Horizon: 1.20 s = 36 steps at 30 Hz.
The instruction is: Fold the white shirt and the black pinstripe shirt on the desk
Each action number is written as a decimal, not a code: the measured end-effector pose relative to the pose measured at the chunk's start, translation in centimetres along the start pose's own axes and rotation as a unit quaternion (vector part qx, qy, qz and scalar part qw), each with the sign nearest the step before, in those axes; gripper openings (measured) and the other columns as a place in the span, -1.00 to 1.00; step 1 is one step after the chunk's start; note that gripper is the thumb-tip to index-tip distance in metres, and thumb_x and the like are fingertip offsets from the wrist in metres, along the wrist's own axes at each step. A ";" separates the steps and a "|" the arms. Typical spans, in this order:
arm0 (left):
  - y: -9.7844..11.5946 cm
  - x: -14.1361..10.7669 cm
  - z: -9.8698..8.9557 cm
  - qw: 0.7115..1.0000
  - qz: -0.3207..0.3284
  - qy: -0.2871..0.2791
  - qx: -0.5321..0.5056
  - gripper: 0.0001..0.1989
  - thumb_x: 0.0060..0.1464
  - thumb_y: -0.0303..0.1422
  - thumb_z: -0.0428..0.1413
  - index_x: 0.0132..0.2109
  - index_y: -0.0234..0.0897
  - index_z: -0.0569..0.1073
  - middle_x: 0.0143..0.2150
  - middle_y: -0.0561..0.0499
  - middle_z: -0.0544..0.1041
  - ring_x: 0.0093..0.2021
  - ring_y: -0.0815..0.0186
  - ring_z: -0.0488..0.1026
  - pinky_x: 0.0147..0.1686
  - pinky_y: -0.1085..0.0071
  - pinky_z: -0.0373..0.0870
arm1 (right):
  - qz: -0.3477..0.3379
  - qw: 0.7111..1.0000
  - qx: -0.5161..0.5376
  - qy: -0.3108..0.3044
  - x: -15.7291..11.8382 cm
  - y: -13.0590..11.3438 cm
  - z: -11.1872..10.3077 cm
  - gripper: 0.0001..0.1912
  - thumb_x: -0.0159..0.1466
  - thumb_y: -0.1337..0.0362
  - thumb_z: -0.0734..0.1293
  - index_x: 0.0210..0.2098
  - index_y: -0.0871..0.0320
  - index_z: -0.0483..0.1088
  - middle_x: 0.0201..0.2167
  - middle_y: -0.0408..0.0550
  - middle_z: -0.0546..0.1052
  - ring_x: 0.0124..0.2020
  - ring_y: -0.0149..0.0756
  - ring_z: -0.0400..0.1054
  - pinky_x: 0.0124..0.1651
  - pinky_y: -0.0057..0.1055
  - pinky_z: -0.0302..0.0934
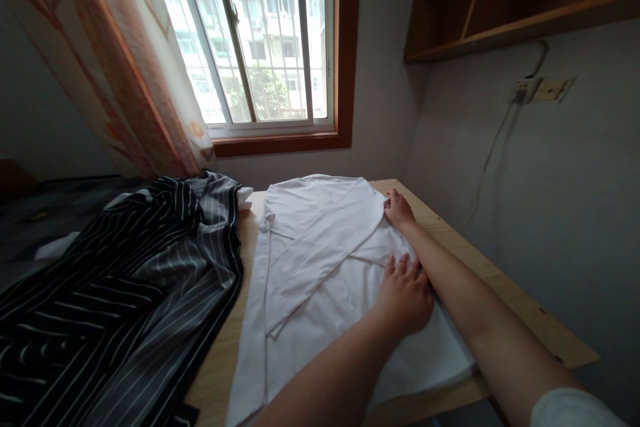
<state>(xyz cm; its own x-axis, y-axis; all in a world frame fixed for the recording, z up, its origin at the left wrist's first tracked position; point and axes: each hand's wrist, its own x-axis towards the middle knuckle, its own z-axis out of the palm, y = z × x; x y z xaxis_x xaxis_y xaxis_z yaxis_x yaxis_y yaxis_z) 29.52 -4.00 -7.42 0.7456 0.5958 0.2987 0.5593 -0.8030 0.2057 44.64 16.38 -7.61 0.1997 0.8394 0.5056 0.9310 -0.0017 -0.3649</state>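
Observation:
A white shirt [315, 233] lies spread on a wooden board, with one side turned in and a sleeve slanting across it towards the lower left. My left hand [405, 293] presses on the shirt near its right edge, palm down and fingers apart. Farther up that edge, my right hand [399, 209] has its fingers closed on the fabric near the shoulder. The undersides of both hands are hidden.
Black and grey striped clothing [150, 280] is heaped to the left. The wooden tabletop [520, 300] reaches towards the right wall, where a socket [550, 89] and cable hang. Ahead are a window [270, 33] and curtain [115, 47]; a shelf [520, 20] is at upper right.

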 end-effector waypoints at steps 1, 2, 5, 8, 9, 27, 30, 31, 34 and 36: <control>0.0 0.0 0.0 1.000 -0.001 -0.001 0.000 -0.49 0.31 -0.22 -0.16 0.29 -0.34 0.29 0.35 -0.17 0.28 0.37 -0.03 0.11 0.34 -0.12 0.01 | 0.001 1.000 0.009 -0.008 0.1 0.0 0.2 -0.66 0.16 0.46 0.24 -0.06 0.25 0.40 -0.10 0.15 0.53 -0.08 -0.12 0.37 -0.04 -0.33 0.21; 0.0 0.0 0.0 1.000 -0.003 -0.004 0.000 -0.49 0.31 -0.22 -0.16 0.28 -0.34 0.29 0.34 -0.17 0.28 0.37 -0.02 0.11 0.34 -0.12 0.01 | 0.008 1.000 0.013 -0.016 0.2 0.0 0.3 -0.69 0.16 0.46 0.23 -0.10 0.23 0.42 -0.11 0.14 0.54 -0.08 -0.14 0.38 -0.04 -0.35 0.22; 0.0 0.1 0.0 1.000 -0.007 -0.006 -0.003 -0.49 0.31 -0.22 -0.17 0.29 -0.34 0.28 0.34 -0.16 0.29 0.36 -0.02 0.12 0.35 -0.10 0.00 | 0.037 0.999 0.012 -0.029 0.6 0.1 0.2 -0.78 0.17 0.41 0.24 -0.22 0.21 0.46 -0.19 0.10 0.56 -0.12 -0.16 0.40 -0.07 -0.38 0.23; 0.0 0.0 0.0 1.000 -0.004 0.001 -0.005 -0.47 0.31 -0.22 -0.18 0.32 -0.34 0.24 0.35 -0.15 0.27 0.35 -0.02 0.13 0.34 -0.09 0.01 | 0.066 0.997 0.008 -0.039 1.0 0.3 -0.2 -0.81 0.16 0.35 0.26 -0.26 0.19 0.47 -0.26 0.05 0.58 -0.21 -0.20 0.43 -0.16 -0.41 0.24; 0.0 0.0 0.0 1.000 -0.003 0.003 -0.003 -0.47 0.31 -0.22 -0.18 0.32 -0.34 0.23 0.36 -0.14 0.27 0.35 -0.02 0.13 0.34 -0.09 0.01 | 0.076 0.996 0.006 -0.041 1.1 0.3 -0.3 -0.81 0.16 0.34 0.27 -0.26 0.18 0.47 -0.26 0.04 0.59 -0.23 -0.20 0.44 -0.20 -0.41 0.24; -0.1 -0.1 0.2 1.000 -0.001 0.007 -0.007 -0.48 0.31 -0.22 -0.17 0.32 -0.34 0.23 0.37 -0.13 0.25 0.36 -0.02 0.12 0.34 -0.10 0.00 | 0.071 0.992 -0.026 -0.100 0.5 1.2 -2.1 -0.66 0.14 0.46 0.23 -0.23 0.23 0.61 -0.20 0.09 0.64 -0.10 -0.16 0.49 -0.05 -0.44 0.25; -0.1 -0.1 0.2 1.000 -0.005 0.001 -0.011 -0.47 0.31 -0.21 -0.17 0.32 -0.33 0.23 0.37 -0.14 0.26 0.36 -0.02 0.12 0.35 -0.09 -0.01 | 0.066 0.993 -0.044 -0.085 0.6 1.2 -2.5 -0.61 0.21 0.43 0.16 -0.18 0.28 0.61 -0.14 0.19 0.62 -0.05 -0.07 0.47 0.01 -0.36 0.26; -0.1 -0.1 0.2 1.000 -0.006 0.000 -0.013 -0.47 0.31 -0.21 -0.17 0.32 -0.33 0.23 0.37 -0.14 0.26 0.37 -0.02 0.12 0.35 -0.09 -0.01 | 0.057 0.994 -0.047 -0.079 0.6 1.1 -2.6 -0.57 0.24 0.42 0.13 -0.10 0.30 0.59 -0.09 0.19 0.60 0.00 -0.08 0.45 0.06 -0.36 0.24; -0.1 -0.1 0.2 1.000 -0.003 0.005 -0.017 -0.47 0.31 -0.21 -0.16 0.32 -0.34 0.24 0.36 -0.14 0.27 0.36 -0.03 0.13 0.34 -0.10 -0.01 | 0.000 0.995 -0.043 -0.086 0.5 0.4 -2.2 -0.47 0.31 0.40 0.06 0.18 0.25 0.41 0.19 0.08 0.44 0.22 -0.22 0.28 0.24 -0.42 0.10; -0.1 -0.1 0.2 1.000 -0.003 0.009 -0.014 -0.49 0.31 -0.22 -0.16 0.30 -0.33 0.26 0.35 -0.14 0.28 0.35 -0.02 0.14 0.34 -0.10 0.00 | -0.041 0.988 -0.057 -0.139 0.2 -0.2 -1.6 -0.45 0.37 0.34 0.04 0.31 0.22 0.24 0.34 0.03 0.26 0.35 -0.29 0.08 0.33 -0.39 -0.03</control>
<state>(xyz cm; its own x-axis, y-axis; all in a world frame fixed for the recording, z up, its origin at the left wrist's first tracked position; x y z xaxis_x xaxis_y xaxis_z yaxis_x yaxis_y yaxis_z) 29.44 -3.98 -7.62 0.7356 0.6000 0.3144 0.5525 -0.8000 0.2341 45.01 15.71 -6.23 0.0458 0.9563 0.2889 0.9721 0.0239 -0.2334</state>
